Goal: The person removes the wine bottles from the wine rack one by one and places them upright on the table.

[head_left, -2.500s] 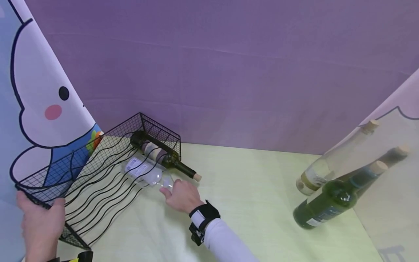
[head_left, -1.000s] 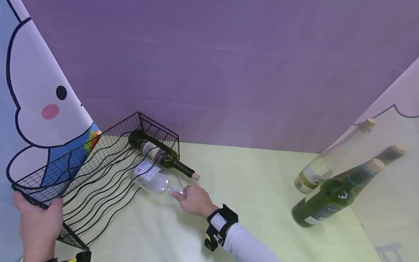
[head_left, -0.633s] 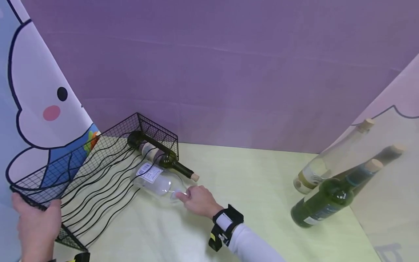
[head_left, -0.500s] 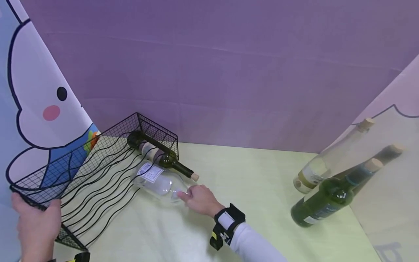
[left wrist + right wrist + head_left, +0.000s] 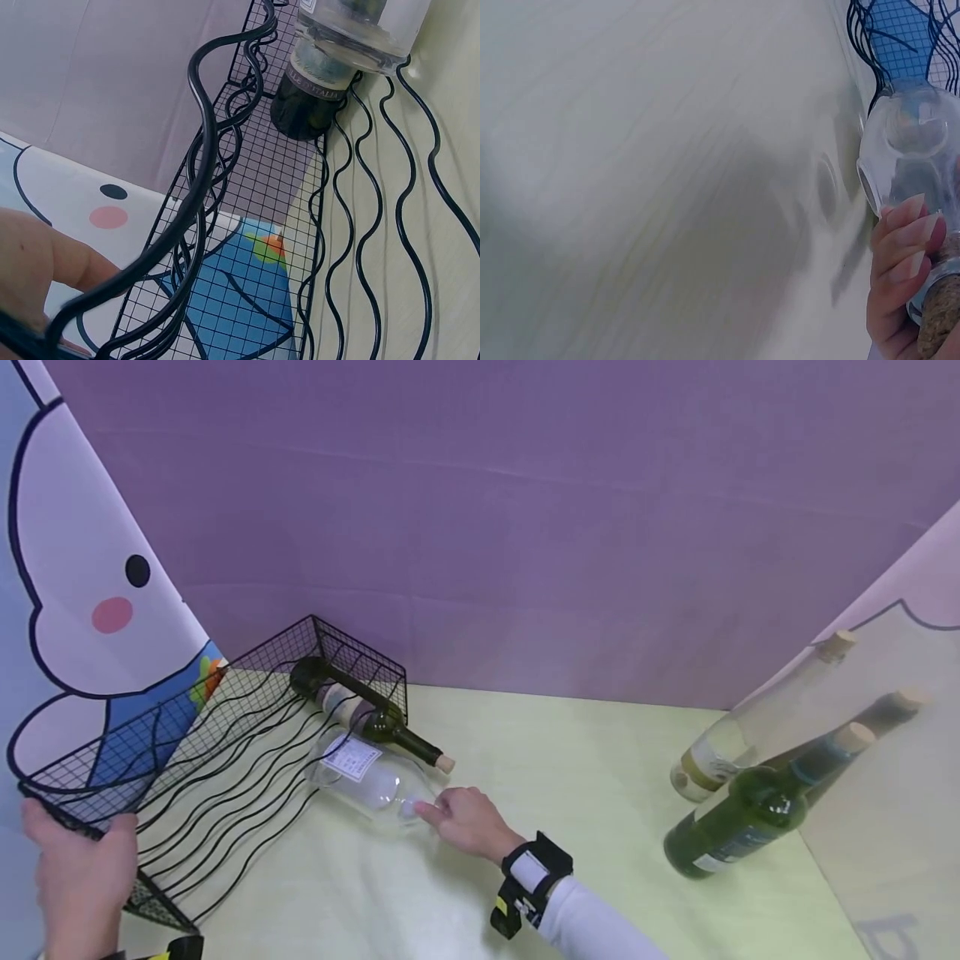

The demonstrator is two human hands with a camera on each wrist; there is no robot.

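Note:
My left hand (image 5: 84, 881) grips the near end of a black wire wine rack (image 5: 225, 785) with wavy bars. In the left wrist view its fingers lie against the rack's dark frame (image 5: 135, 274). My right hand (image 5: 471, 822) holds a clear glass bottle (image 5: 378, 787) by its neck; the right wrist view shows fingers curled round the neck, with a cork (image 5: 939, 319) at the mouth. The clear bottle lies across the wavy bars, its base still over the rack. Beside it a dark green corked bottle (image 5: 386, 722) lies in the rack's far end.
On the right side of the pale green cloth (image 5: 555, 777) stand a green bottle (image 5: 738, 827), a clear bottle (image 5: 708, 764) and a dark bottle (image 5: 877, 722) partly behind the green one. A purple backdrop (image 5: 525, 527) rises behind. A printed cartoon sheet (image 5: 75, 568) borders the left.
My right hand has drawn the clear bottle rightward and slightly nearer, part way out of the rack. My left hand keeps its hold on the rack. The dark green bottle stays in place.

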